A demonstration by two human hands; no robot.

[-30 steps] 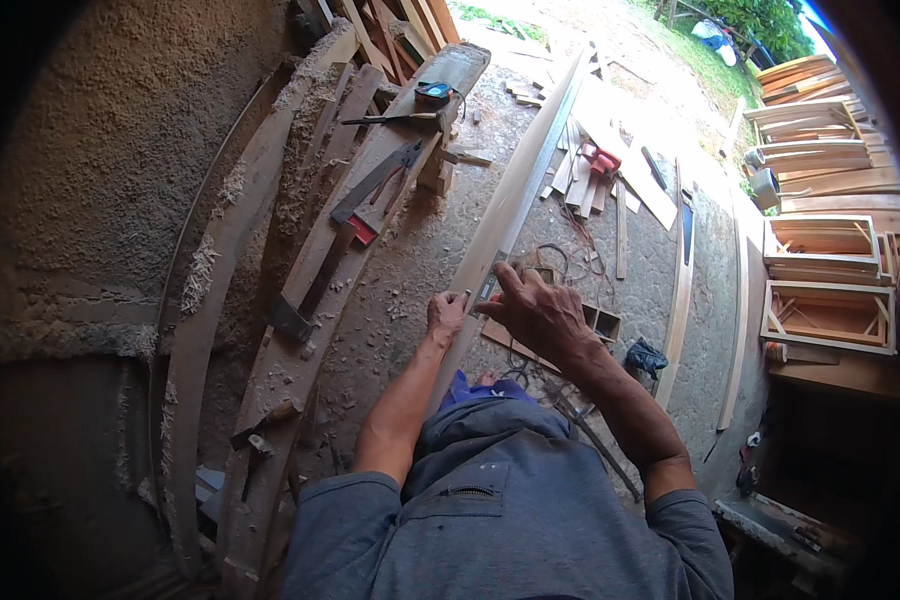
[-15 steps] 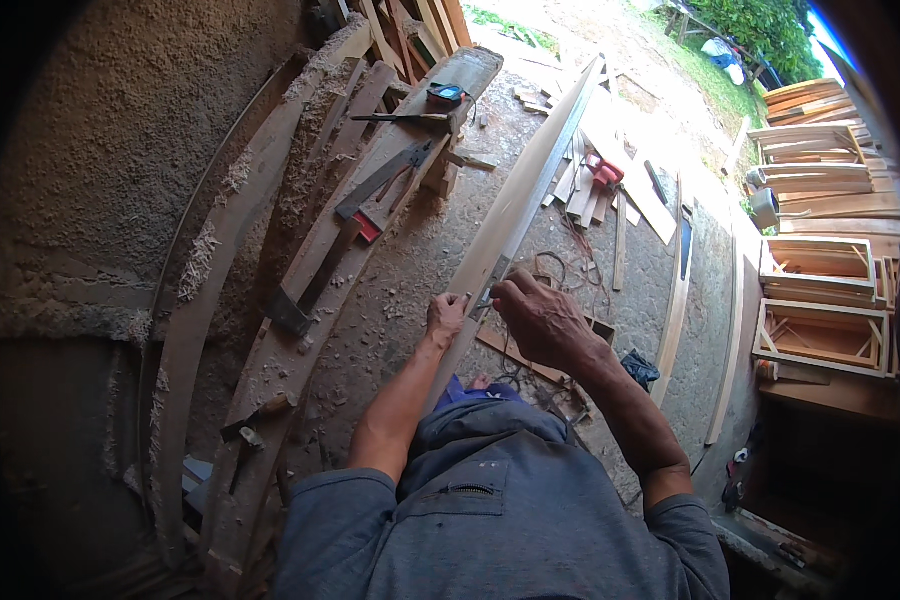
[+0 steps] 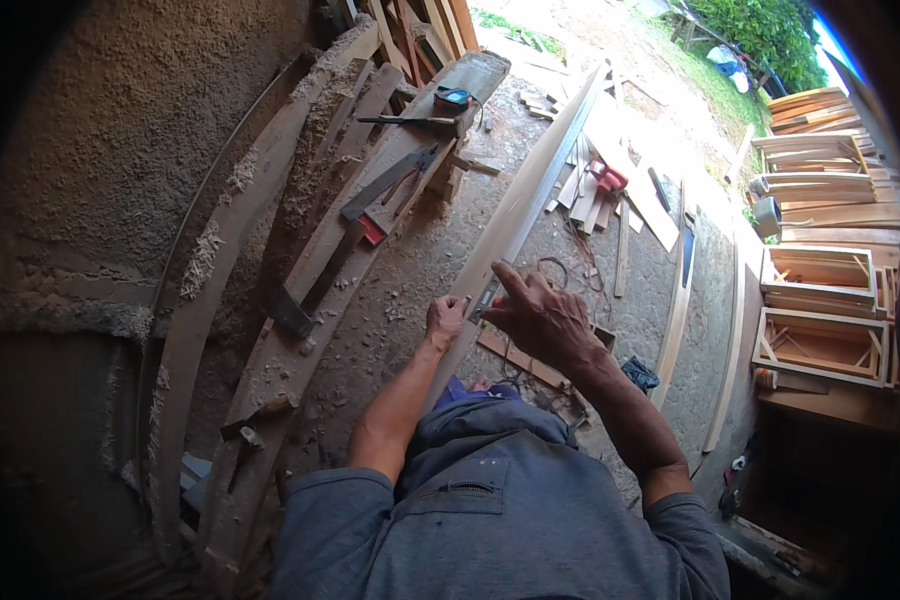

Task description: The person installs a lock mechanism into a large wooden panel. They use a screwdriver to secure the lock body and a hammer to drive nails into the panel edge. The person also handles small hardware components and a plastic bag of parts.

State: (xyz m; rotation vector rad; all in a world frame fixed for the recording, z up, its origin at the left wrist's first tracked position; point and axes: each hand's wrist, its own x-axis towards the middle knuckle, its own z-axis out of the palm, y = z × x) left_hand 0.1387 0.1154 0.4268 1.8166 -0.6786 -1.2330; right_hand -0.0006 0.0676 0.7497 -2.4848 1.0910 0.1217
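A long pale wooden board runs away from my body, its narrow edge turned to the right. At its near part, my left hand is closed in a pinch against the board's left side; what sits between thumb and finger is too small to name. My right hand is over the right side, index finger stretched forward along the board and the other fingers curled. Beneath those fingers shows a small metal piece with a bit of red beside it, mostly hidden by the hand.
On the left, a shaving-strewn plank bears an adze-like tool, a handsaw and a tape measure. A red power tool lies among offcuts on the floor. Wooden frames are stacked at right.
My right index finger has straightened forward from a bent grip. The metal piece under that hand now lies closer along the board. My left hand stays put.
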